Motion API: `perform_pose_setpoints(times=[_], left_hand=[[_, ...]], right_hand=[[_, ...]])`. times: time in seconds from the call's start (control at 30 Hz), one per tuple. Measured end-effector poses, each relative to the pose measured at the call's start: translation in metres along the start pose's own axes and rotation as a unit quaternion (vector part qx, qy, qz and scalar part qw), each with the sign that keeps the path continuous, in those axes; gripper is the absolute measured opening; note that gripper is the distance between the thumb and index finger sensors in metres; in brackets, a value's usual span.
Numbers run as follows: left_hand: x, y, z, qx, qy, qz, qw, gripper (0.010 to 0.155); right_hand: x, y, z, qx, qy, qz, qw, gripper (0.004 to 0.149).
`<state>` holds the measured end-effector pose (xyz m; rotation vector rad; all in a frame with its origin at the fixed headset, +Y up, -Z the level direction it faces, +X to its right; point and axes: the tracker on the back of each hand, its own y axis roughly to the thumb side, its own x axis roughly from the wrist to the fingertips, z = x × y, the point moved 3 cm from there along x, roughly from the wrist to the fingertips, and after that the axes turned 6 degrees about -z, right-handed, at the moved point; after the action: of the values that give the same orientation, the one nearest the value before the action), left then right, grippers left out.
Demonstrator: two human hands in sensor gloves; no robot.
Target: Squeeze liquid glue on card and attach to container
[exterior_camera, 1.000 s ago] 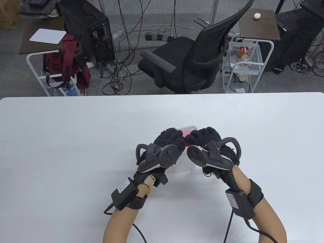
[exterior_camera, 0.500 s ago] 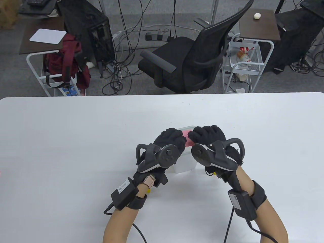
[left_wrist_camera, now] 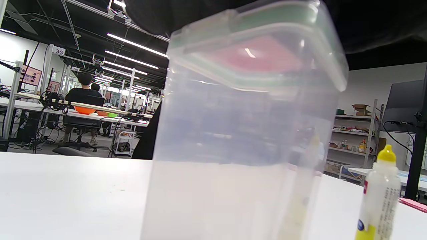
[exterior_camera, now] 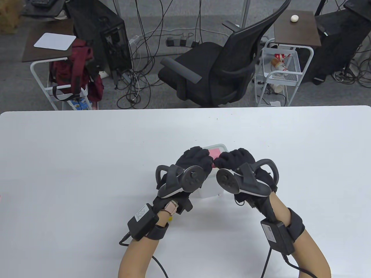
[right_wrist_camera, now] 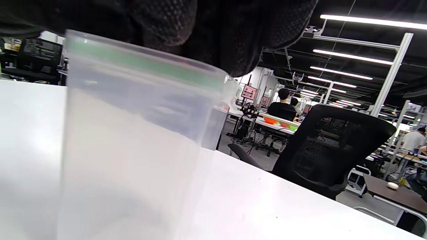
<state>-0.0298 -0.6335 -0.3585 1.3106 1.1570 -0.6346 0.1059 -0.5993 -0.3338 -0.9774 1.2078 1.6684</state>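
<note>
While the left hand (exterior_camera: 193,162) presses the pink card (exterior_camera: 215,152) onto the lidded container (exterior_camera: 211,189) at lower centre of the desk (exterior_camera: 87,162), right hand (exterior_camera: 235,159) fingers press alongside; the light, slick container probably needs steadying at its walls.

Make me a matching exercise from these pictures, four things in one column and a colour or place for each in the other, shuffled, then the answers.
Things:
1. card
2. glue bottle
3. container
4. office chair

Descriptions:
A. clear plastic, standing upright on the table
B. pink, lying on top of the lid under both hands
C. black, on the floor beyond the table's far edge
D. yellow cap, standing on the table beside the container

Pairs: 1-B, 2-D, 3-A, 4-C

The left hand and right hand both press down on the card from above.
</note>
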Motion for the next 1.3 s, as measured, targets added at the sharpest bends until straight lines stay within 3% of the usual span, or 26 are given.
perform_pose_setpoints(times=[0.13,0.33,0.43,0.67,0.97,1.03,1.17,1.23,1.3], left_hand=[[0.000,0.000,0.000,0.000,-0.001,0.000,1.000,0.042],[0.000,-0.001,0.000,-0.004,-0.002,0.000,1.000,0.042],[0.000,-0.001,0.000,-0.004,-0.002,0.000,1.000,0.042],[0.000,-0.001,0.000,-0.003,-0.001,0.001,1.000,0.040],[0.000,-0.001,0.001,-0.005,-0.002,-0.001,1.000,0.042],[0.000,-0.001,0.001,-0.007,-0.003,-0.002,1.000,0.042],[0.000,-0.001,0.001,-0.005,-0.003,-0.001,1.000,0.042],[0.000,-0.001,0.001,-0.006,-0.004,-0.001,1.000,0.042],[0.000,-0.001,0.001,-0.005,-0.003,-0.003,1.000,0.042]], right_hand=[[-0.006,-0.002,0.004,-0.006,0.010,0.009,1.000,0.038],[0.018,-0.009,-0.002,0.023,-0.007,-0.050,0.998,0.042],[0.031,-0.005,-0.014,0.050,0.027,-0.049,0.997,0.042],[0.017,0.002,-0.008,-0.010,0.001,-0.027,1.000,0.041],[-0.007,-0.006,-0.001,0.014,0.001,0.008,1.000,0.038],[-0.005,-0.008,-0.001,0.024,0.009,0.007,1.000,0.038],[0.010,-0.009,-0.009,0.027,-0.023,-0.037,0.999,0.040],[0.017,-0.005,-0.017,0.012,-0.008,-0.047,0.999,0.041],[0.016,-0.002,-0.014,0.014,-0.034,-0.046,0.998,0.040]])
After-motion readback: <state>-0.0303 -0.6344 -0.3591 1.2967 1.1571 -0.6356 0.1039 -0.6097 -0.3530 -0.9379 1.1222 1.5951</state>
